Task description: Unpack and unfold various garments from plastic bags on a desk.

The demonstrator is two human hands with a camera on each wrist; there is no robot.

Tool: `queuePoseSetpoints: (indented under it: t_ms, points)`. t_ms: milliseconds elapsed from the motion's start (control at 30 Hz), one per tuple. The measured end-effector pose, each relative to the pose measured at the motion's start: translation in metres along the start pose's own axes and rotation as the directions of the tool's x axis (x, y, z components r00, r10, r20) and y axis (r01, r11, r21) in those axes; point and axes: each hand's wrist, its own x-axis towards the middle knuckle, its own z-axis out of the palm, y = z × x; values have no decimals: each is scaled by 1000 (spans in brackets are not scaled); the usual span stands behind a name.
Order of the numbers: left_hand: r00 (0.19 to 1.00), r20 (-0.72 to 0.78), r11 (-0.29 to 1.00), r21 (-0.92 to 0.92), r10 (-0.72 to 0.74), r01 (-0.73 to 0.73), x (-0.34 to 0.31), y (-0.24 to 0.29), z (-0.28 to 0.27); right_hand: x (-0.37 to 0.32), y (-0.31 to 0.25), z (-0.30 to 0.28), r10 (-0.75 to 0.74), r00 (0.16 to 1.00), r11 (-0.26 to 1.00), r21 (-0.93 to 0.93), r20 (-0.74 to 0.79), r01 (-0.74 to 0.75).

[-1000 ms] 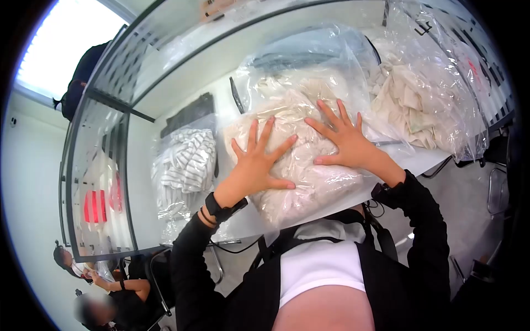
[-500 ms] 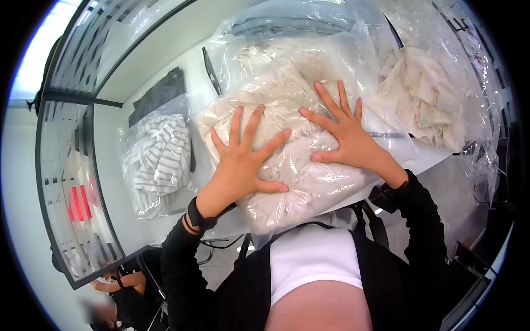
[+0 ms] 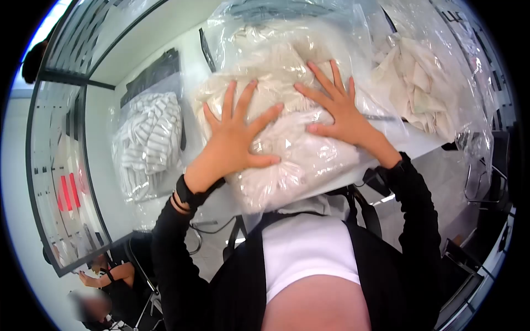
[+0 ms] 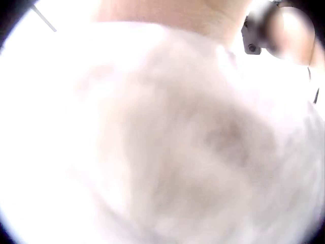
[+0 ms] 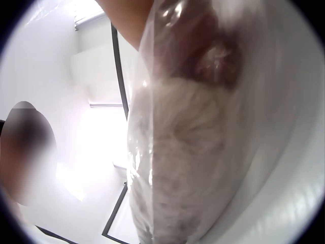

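A clear plastic bag stuffed with soft cream cloth or fleece lies at the table's front edge. My left hand rests on its left part, fingers spread and straight. The right hand lies on its right part, fingers likewise splayed. In the right wrist view the bag bulges beside part of the right hand, with fluffy pale stuff showing through the film. The left wrist view is mostly a blur of the bag, with skin of the left hand along the top.
At the left lies a bagged striped cloth by a dark folded cloth. A bag of cream cloth sits at the right, and bluish cloth in plastic at the back. A framed clear panel stands left; another person sits beyond.
The view has shifted, so the table's things appear further left and higher. Both hands stay spread on the cream-filled bag, in about the same places.
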Motion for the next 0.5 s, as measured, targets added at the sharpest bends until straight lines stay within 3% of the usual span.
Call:
queuePoseSetpoints:
  t_ms: [100,167,333,500]
  points:
    - [998,-59,999,38,21,-19,-5,7,-9,-9,-7,-21,23,998,997,-77,53,-19]
    - [989,-57,988,84,136,-131,-12,12,-5,-23,-6,-30,31,998,984,-178,48,-22]
    - [956,37,953,66,292,-294,-20,40,-4,-53,5,-34,93,996,938,-335,-13,-93]
    - [971,80,974,-40,224,-221,-9,42,0,-55,15,-18,79,997,941,-327,-23,-82]
